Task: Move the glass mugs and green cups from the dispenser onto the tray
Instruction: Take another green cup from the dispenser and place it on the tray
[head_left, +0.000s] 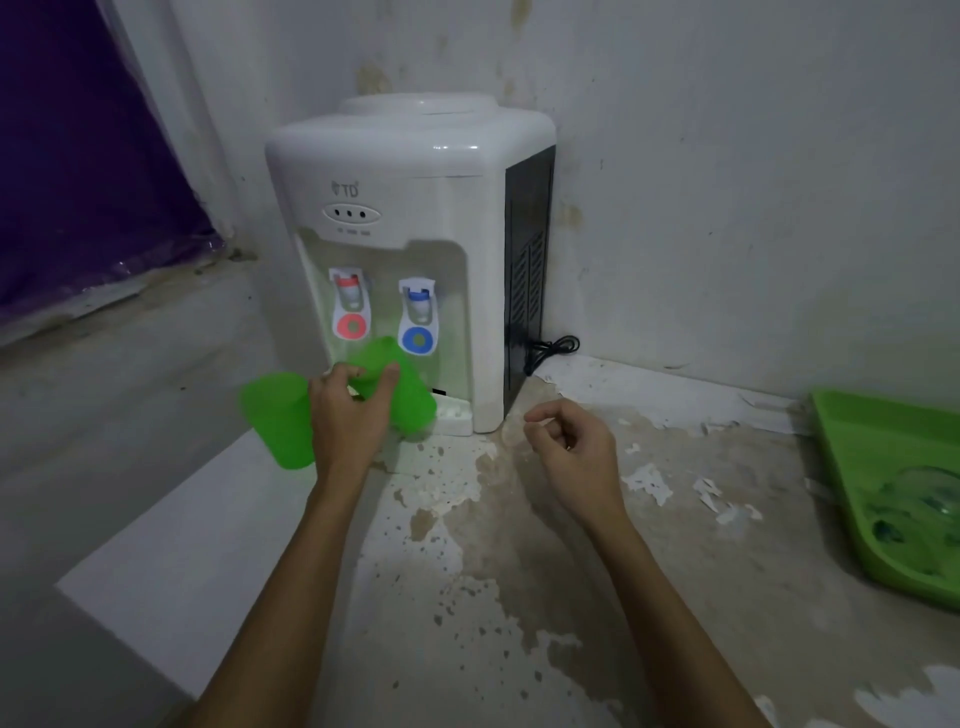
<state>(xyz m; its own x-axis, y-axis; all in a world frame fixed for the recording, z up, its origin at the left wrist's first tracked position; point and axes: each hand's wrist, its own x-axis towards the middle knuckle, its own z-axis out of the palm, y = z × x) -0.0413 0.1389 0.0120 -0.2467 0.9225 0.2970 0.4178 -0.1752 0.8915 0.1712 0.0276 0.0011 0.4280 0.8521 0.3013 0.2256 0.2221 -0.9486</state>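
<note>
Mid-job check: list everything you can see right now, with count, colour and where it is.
water dispenser: one, white with black side, in the wall corner
taps: two, red left, blue right, in the dispenser recess
green cups: two, translucent green; one left of the left hand, one at the drip tray under the taps
tray: one, green, far right edge of the counter; clear glass items lie in it, too blurred to count
cable: one, black, coiled beside the dispenser
counter: one, white with peeling paint
left hand: gripping the green cups
right hand: empty, fingers loosely curled, above the counter
</note>
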